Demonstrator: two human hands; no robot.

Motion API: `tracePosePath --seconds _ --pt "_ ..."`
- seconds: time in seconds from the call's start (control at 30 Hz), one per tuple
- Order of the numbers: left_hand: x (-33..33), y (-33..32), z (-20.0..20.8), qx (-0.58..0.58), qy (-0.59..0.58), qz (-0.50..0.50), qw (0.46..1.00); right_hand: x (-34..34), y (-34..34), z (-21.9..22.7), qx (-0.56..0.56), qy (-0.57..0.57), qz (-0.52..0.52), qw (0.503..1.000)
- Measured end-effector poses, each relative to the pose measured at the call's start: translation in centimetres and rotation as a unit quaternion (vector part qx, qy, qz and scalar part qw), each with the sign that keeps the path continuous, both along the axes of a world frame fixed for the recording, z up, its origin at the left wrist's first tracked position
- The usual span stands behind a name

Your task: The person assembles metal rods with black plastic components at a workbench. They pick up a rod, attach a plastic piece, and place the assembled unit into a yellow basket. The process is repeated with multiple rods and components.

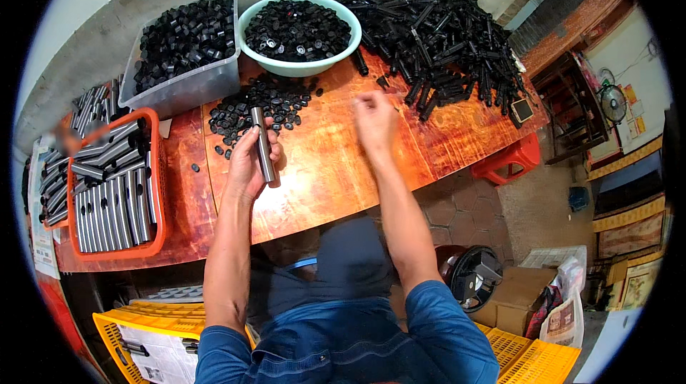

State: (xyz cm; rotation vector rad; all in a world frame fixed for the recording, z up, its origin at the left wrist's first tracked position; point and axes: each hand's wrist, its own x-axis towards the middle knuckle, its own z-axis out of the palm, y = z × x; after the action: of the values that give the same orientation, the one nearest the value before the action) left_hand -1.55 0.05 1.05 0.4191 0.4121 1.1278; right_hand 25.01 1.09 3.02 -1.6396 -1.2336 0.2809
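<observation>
My left hand [248, 162] is closed around a shiny metal tube [262, 142], which stands nearly upright above the wooden table [314, 191]. Loose small black oval caps [266, 102] lie just beyond that hand. To the right, my right hand [376, 125] is over the table, slightly blurred, with its fingers curled together. Anything within its fingers is hidden. A small black piece [383, 82] lies past its fingertips. Beyond it, a large heap of long black plastic parts [446, 45] covers the table's far right.
A pale green bowl [304, 68] and a clear plastic bin [193, 91] of black parts stand at the back. Orange baskets [158, 191] at left hold metal tubes. A red stool [509, 162], a cardboard box [511, 298] and yellow crates [547, 359] are lower down.
</observation>
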Motion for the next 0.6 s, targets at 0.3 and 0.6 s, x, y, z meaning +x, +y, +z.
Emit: tracePosePath --seconds 0.3,0.6 --pt "0.3 0.4 -0.1 -0.022 -0.033 0.001 0.999 13.5 -3.9 -1.5 -0.137 -0.272 -0.182 0.935" --pt "-0.1 0.2 -0.2 -0.02 -0.048 -0.008 0.999 13.6 -5.3 -0.8 -0.184 -0.193 -0.2 0.943"
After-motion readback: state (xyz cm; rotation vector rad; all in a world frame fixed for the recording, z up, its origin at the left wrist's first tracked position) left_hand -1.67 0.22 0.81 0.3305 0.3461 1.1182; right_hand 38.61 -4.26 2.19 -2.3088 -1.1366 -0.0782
